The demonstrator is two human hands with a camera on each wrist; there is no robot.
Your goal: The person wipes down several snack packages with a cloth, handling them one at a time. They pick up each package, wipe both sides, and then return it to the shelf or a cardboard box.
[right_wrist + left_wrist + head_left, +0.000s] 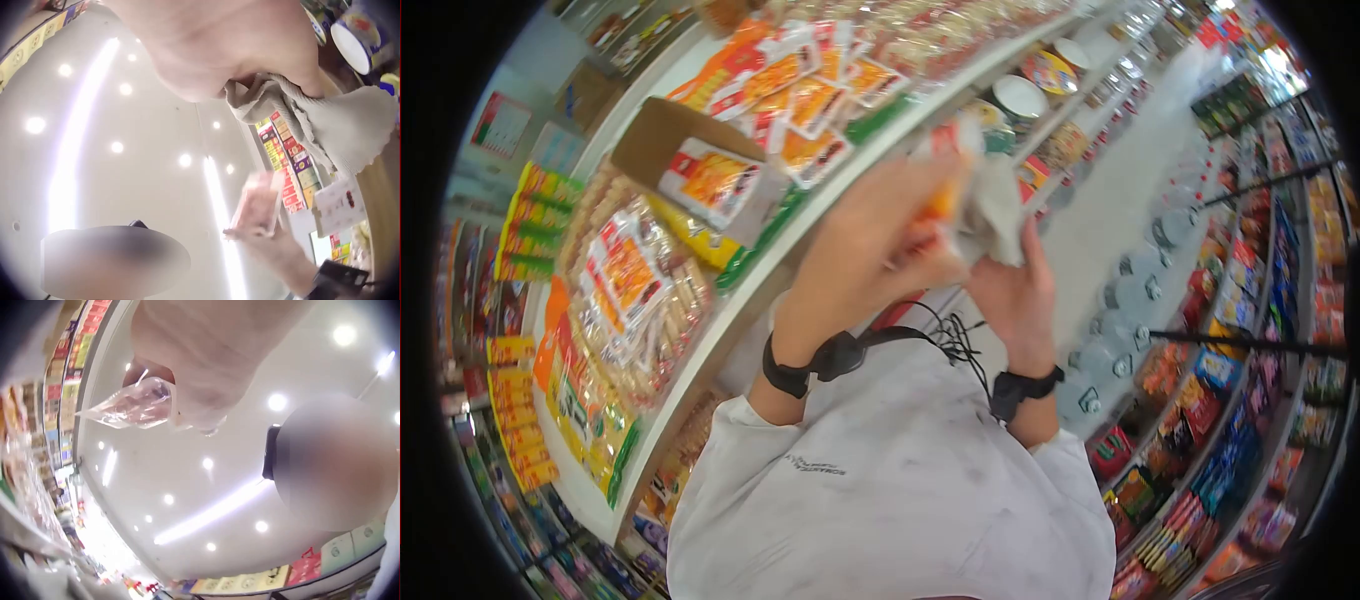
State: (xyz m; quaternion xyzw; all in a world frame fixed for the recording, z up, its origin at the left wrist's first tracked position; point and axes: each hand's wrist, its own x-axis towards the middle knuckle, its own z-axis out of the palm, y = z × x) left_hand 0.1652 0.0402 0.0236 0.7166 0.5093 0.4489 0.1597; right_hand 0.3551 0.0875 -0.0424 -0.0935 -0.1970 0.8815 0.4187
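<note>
My left hand (865, 235) grips a clear-edged snack packet (941, 205) with orange and red print, blurred in the head view. From the left wrist, the packet's shiny transparent corner (140, 407) sticks out past the fingers. A light grey cloth (998, 205) is bunched in my right hand (1015, 300), close beside the packet. In the right wrist view the ribbed cloth (350, 125) hangs from the curled fingers, while the packet (259, 203) is held up in the other hand lower down. Both wrists wear black straps.
On the white shelf (735, 330) at left stand an open cardboard box (635, 135) with similar packets, a loose pile of packets (810, 85) and another stack (625, 265) on bagged snacks. Tubs (1020, 97) line the shelf beyond. Large water bottles (1115, 300) stand along the right aisle.
</note>
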